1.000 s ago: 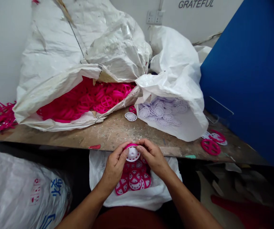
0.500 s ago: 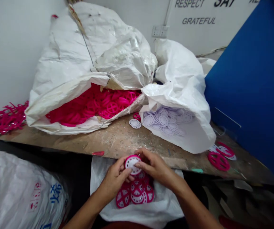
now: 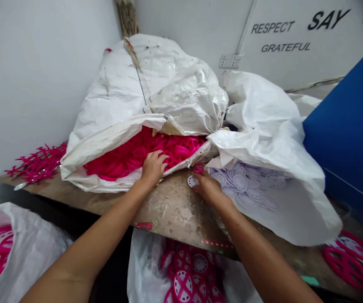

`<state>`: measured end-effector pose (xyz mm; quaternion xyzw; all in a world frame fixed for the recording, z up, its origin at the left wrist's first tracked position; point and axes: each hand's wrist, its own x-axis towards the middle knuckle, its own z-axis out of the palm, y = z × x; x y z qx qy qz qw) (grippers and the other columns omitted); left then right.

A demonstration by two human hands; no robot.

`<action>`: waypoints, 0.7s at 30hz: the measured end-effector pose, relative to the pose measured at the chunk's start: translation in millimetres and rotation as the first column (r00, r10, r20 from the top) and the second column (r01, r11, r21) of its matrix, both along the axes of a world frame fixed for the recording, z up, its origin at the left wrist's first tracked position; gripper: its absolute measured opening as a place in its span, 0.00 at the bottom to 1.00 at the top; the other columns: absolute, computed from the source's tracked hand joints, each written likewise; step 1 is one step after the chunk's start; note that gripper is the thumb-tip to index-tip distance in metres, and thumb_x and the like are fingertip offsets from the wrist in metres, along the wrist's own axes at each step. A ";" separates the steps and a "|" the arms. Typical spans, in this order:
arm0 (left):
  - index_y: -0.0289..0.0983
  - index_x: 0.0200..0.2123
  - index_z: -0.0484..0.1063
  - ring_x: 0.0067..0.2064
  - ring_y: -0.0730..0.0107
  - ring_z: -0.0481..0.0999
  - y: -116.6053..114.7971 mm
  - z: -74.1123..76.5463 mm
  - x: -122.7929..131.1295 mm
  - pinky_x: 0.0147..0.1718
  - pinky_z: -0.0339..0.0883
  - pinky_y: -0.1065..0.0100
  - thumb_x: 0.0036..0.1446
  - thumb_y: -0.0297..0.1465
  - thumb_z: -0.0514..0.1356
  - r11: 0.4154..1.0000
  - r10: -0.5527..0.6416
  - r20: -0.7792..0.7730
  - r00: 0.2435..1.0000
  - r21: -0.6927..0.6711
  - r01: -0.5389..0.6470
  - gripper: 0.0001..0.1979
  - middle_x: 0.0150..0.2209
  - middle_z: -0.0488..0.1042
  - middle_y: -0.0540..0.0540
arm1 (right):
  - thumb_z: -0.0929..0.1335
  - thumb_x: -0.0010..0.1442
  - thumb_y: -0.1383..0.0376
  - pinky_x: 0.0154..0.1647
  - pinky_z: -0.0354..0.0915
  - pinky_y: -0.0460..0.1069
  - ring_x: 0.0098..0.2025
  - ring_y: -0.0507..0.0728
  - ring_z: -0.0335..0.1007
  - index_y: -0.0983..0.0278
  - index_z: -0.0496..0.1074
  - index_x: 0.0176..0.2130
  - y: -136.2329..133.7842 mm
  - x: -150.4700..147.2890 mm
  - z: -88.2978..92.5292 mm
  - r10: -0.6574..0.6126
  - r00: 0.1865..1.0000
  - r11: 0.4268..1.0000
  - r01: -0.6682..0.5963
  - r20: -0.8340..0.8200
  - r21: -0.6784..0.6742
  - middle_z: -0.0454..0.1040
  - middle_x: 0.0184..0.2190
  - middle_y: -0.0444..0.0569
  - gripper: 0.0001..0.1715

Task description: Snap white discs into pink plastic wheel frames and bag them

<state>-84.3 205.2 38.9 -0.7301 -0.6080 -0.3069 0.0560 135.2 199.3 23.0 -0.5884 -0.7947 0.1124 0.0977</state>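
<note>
Head view: looking down over a scuffed wooden workbench (image 3: 176, 206), both forearms reaching out from the bottom of the frame, basically dead center.

Right hand (image 3: 210, 189): up at the far edge of the bench, fingers curled forward and bunched fairly narrow. A small magenta ring (image 3: 198, 168) sits just past the fingertips and a white perforated disc (image 3: 193, 181) right by them. Honestly can't tell if it's gripping either one or just touching them.

Left hand (image 3: 152, 169): fingers spread wide, palm down, no visible grip, resting on a heap of magenta plastic rings (image 3: 131, 158) in the mouth of a woven white sack (image 3: 131, 97).

Next door: a second woven sack (image 3: 279, 168) just right of the right hand, full of white perforated discs (image 3: 244, 183).

Below the bench: an open white plastic bag (image 3: 156, 273) at bottom center holding pink-and-white wheels (image 3: 190, 273), plus another white bag (image 3: 20, 248) with more of them at lower left.

Bench edges: pink plastic sprue scraps (image 3: 38, 165) at the left end, and loose magenta wheels (image 3: 347, 265) at lower right.

Background: blue panel (image 3: 345, 134) on the right, white wall (image 3: 42, 84) at upper left, and a wall socket (image 3: 230, 61) beside printed words "RESPECT", "SAY" and "GRATEFUL" (image 3: 282, 33) up top.
</note>
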 end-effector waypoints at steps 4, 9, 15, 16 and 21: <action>0.43 0.50 0.71 0.60 0.46 0.56 16.3 -12.5 2.0 0.52 0.58 0.47 0.50 0.26 0.63 1.000 0.001 -0.062 0.998 -0.022 -0.002 0.22 0.57 0.65 0.41 | 0.73 0.46 0.66 0.44 0.62 0.49 0.48 0.61 0.68 0.59 0.66 0.55 -6.9 11.9 -2.7 0.050 0.999 0.997 -0.050 0.001 -0.053 0.64 0.54 0.54 0.36; 0.40 0.49 0.71 0.55 0.51 0.65 -2.9 -14.2 -2.6 0.51 0.58 0.51 0.56 0.28 0.58 1.000 -0.029 -0.074 0.997 -0.009 0.028 0.16 0.54 0.69 0.39 | 0.75 0.43 0.66 0.40 0.62 0.49 0.43 0.59 0.69 0.64 0.68 0.49 -28.2 20.9 2.3 0.116 0.993 0.990 -0.118 -0.027 -0.079 0.68 0.47 0.54 0.33; 0.35 0.49 0.69 0.53 0.63 0.68 -41.7 -24.4 -5.1 0.53 0.59 0.62 0.63 0.27 0.47 0.997 -0.013 -0.009 1.000 0.072 0.014 0.16 0.51 0.72 0.41 | 0.70 0.50 0.72 0.39 0.63 0.50 0.41 0.59 0.69 0.65 0.65 0.49 -60.9 22.0 0.4 0.094 0.992 0.992 -0.086 -0.083 0.091 0.65 0.48 0.55 0.25; 0.35 0.50 0.68 0.53 0.64 0.68 -46.3 -27.0 -3.3 0.53 0.59 0.63 0.63 0.28 0.47 0.997 -0.012 -0.003 1.000 0.080 0.012 0.16 0.51 0.72 0.41 | 0.69 0.51 0.72 0.39 0.63 0.50 0.42 0.59 0.69 0.65 0.65 0.49 -65.5 23.0 -1.4 0.076 0.993 0.991 -0.065 -0.091 0.121 0.65 0.49 0.55 0.24; 0.36 0.50 0.68 0.52 0.62 0.68 -41.4 -28.2 1.9 0.51 0.59 0.62 0.62 0.28 0.50 0.998 -0.004 -0.037 0.999 0.057 0.006 0.15 0.50 0.72 0.42 | 0.65 0.56 0.70 0.40 0.63 0.51 0.40 0.59 0.69 0.64 0.64 0.45 -82.6 33.9 -13.2 0.008 0.959 0.986 0.040 -0.282 0.162 0.70 0.43 0.53 0.15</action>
